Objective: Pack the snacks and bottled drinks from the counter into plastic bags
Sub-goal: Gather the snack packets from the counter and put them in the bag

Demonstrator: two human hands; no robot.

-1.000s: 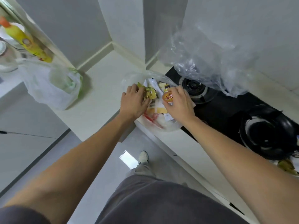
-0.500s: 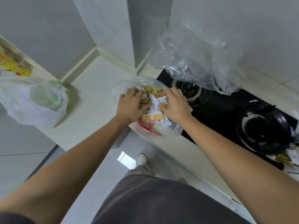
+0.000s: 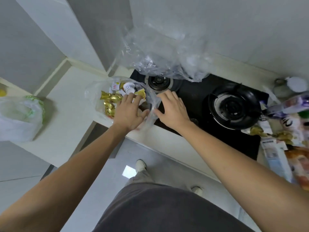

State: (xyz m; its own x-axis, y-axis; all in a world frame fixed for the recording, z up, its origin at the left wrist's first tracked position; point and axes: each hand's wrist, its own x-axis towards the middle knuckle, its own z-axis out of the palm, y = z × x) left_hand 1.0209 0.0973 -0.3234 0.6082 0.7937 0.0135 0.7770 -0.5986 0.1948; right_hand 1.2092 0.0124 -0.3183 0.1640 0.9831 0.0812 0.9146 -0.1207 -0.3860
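Observation:
A clear plastic bag (image 3: 93, 92) lies on the white counter (image 3: 66, 124) beside the stove, holding gold-wrapped snacks (image 3: 109, 99) and small white cups (image 3: 129, 87). My left hand (image 3: 129, 113) rests over the bag's near side with fingers spread. My right hand (image 3: 172, 108) pinches the bag's clear edge (image 3: 153, 104) between thumb and fingers. More snack packets (image 3: 284, 131) lie piled at the right end of the counter.
A black two-burner gas stove (image 3: 197, 97) sits behind my right hand. Crumpled clear plastic (image 3: 158, 54) hangs over the rear burner. A filled white-and-green bag (image 3: 20, 114) stands at the left on the counter. Grey floor and my shoes lie below.
My right hand has come out of the bag without the orange-lidded cup and now pinches the bag's edge. My left hand shifted to the bag's near side. The view swung right.

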